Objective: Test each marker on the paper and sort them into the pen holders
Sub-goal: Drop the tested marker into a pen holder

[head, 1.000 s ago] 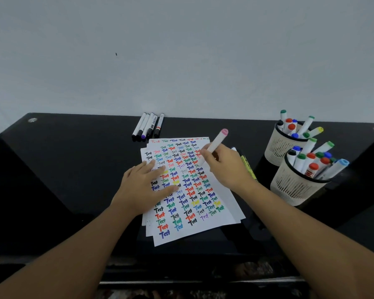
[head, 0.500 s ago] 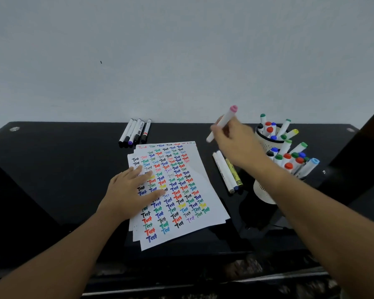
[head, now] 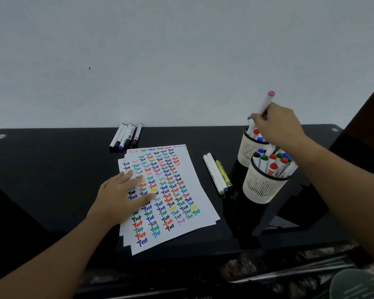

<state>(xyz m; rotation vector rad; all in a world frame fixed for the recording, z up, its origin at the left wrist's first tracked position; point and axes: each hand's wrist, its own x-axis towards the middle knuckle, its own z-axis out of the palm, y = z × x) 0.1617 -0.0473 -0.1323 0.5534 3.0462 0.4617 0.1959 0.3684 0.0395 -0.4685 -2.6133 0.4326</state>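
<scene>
Head view: right hand (head: 277,124) has swung from the paper (head: 188,190) over to the far pen holder (head: 249,149), grip pinching the pink-capped marker (head: 266,103) above it, so testing is done and the drop looks next. Left hand (head: 121,197) stays flat, fingers spread, on the sheets. Counts: two holders, five markers at the tabletop (head: 52,169) rear, three beside the paper

Dim, even light is falling on the scene; the black table (head: 52,180) is reflecting faintly. The edges are bending, and the lower right corner is perhaps blurring.
</scene>
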